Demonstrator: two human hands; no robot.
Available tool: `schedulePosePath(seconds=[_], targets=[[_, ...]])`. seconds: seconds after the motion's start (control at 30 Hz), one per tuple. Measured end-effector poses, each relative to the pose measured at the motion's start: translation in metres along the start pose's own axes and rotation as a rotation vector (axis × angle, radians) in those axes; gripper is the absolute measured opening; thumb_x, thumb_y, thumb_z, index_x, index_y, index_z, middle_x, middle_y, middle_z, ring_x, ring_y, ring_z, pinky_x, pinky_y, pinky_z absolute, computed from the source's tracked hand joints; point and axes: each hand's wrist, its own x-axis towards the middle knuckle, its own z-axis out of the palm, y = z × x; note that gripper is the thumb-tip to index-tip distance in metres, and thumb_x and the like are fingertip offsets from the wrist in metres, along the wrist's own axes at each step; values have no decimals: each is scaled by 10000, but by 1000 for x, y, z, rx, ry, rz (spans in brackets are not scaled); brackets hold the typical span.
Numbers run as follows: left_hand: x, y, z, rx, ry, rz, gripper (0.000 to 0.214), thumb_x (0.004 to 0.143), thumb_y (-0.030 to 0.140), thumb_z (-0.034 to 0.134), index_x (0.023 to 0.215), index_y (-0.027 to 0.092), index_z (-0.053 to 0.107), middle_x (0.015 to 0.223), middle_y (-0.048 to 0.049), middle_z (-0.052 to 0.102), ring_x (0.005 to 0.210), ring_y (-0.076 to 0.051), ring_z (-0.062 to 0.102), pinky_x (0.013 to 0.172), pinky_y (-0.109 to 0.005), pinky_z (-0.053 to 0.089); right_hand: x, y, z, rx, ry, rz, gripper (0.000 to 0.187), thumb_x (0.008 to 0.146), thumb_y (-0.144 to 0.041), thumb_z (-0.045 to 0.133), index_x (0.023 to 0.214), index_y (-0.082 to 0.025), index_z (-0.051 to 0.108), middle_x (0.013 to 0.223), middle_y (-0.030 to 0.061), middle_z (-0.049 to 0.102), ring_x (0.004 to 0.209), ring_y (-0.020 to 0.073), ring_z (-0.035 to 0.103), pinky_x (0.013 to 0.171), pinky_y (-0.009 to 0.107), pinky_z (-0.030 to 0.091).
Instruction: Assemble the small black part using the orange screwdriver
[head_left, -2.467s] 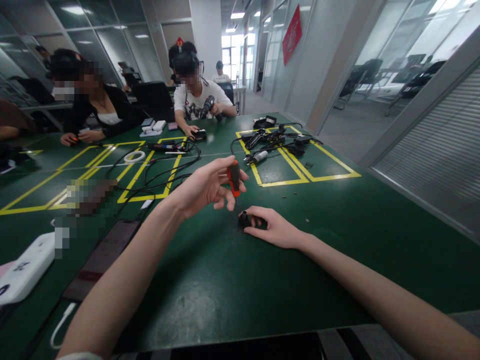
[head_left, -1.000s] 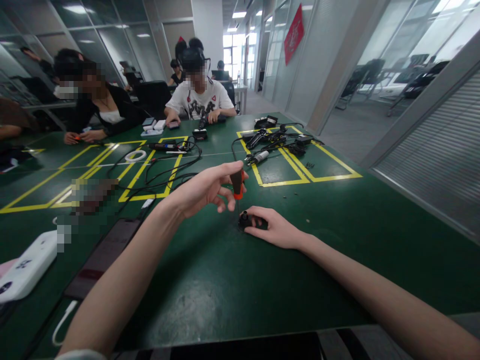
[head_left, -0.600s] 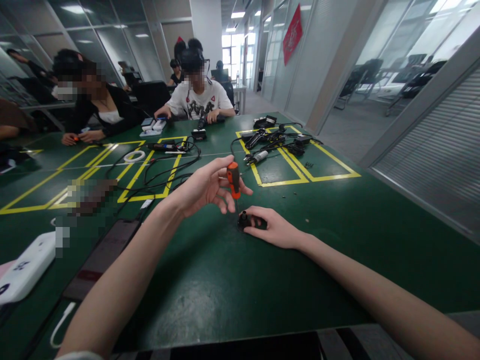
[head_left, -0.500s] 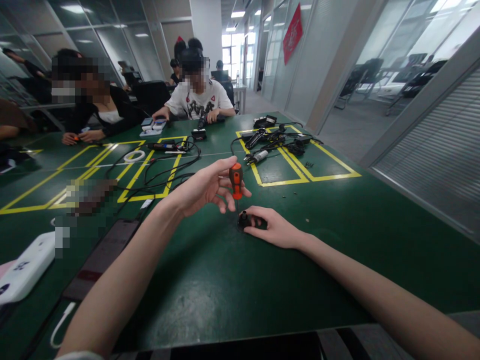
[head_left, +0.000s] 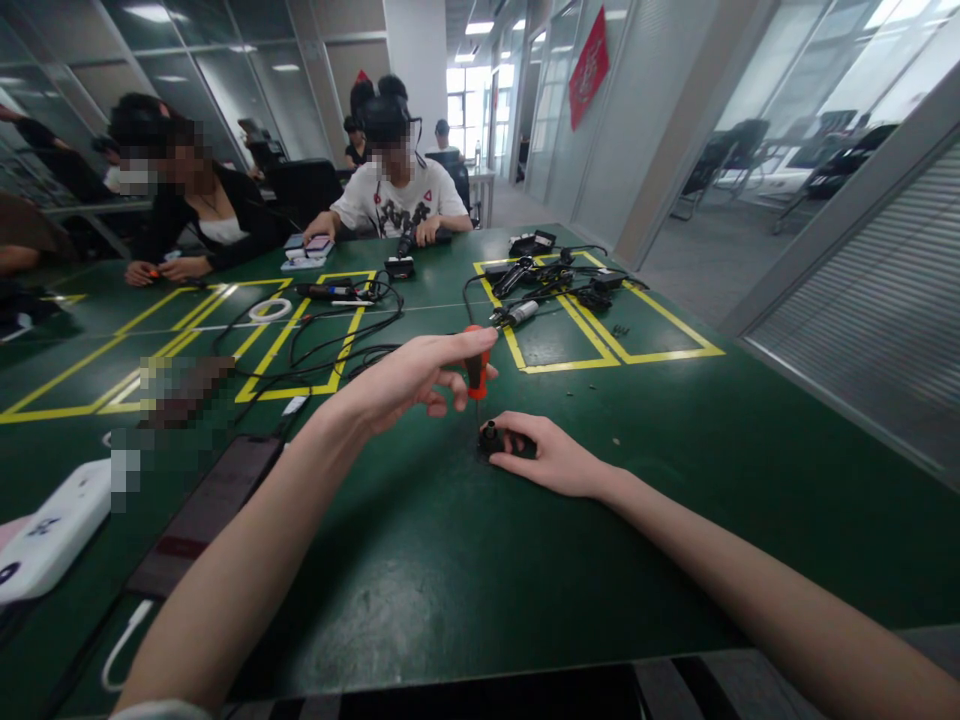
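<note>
My left hand (head_left: 420, 375) is closed around the handle of an orange and black screwdriver (head_left: 478, 382), its thumb lying across the upper part. The screwdriver stands upright, and its thin shaft runs down to a small black part (head_left: 491, 438) on the green table. My right hand (head_left: 551, 453) holds that part against the tabletop between thumb and fingers. A short round post sticks up from the part; its far side is hidden by my fingers. Where exactly the screwdriver's tip sits is too small to tell.
On the green table (head_left: 420, 590), a phone (head_left: 210, 510) and a white power bank (head_left: 60, 530) lie at left. Black cables (head_left: 337, 345) and a white ring (head_left: 270, 311) lie beyond. Black devices (head_left: 517, 275) rest in yellow-taped areas. Small screws (head_left: 592, 386) lie right. Two people (head_left: 405, 190) sit across.
My left hand has turned about the screwdriver, its thumb swinging right and slightly down across the handle. My right hand and the black part stay in place.
</note>
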Motion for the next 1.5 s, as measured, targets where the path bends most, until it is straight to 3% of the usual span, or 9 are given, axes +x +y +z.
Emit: schedulePosePath(seconds=[0.17,0.43,0.73,1.0,1.2,1.5], targets=[[5,-6,2,-59,59,53,511,808,633,703,920,145,604,907,-125,751,479,-61,406,425,-212,272,0,0,0,11,0,-7,263,938,-340,659,1144,-176,655,943,43,674,744,158,588,683,294,502],[3,-3,0,-156,-33,-3,611,801,733,641,955,142,639,858,-83,692,511,-118,576,401,-215,343,1,-1,1,22,-2,-2,223,931,-330,664,1101,-184,659,926,35,668,738,153,574,686,293,495],[-2,0,-3,-71,-36,-7,546,838,637,669,1043,132,682,860,-55,634,531,-86,504,424,-205,289,0,1,1,3,8,-5,248,932,-351,673,1116,-185,662,911,31,666,736,158,579,687,297,494],[2,-3,1,-102,-15,-13,663,795,800,579,864,144,637,868,-97,691,528,-112,542,432,-218,297,1,0,1,8,2,-3,232,933,-348,669,1103,-191,660,906,28,657,730,154,569,676,290,485],[4,-4,0,-98,-54,-6,623,810,762,588,856,142,628,887,-116,721,525,-118,556,433,-221,312,0,0,1,22,5,-10,234,931,-328,670,1110,-179,651,934,37,663,734,155,580,677,294,484],[0,-2,0,84,71,70,611,841,713,608,989,129,705,838,-64,658,551,-91,495,459,-210,282,0,1,1,15,6,-10,252,932,-333,666,1131,-178,656,947,44,668,750,163,588,685,296,491]])
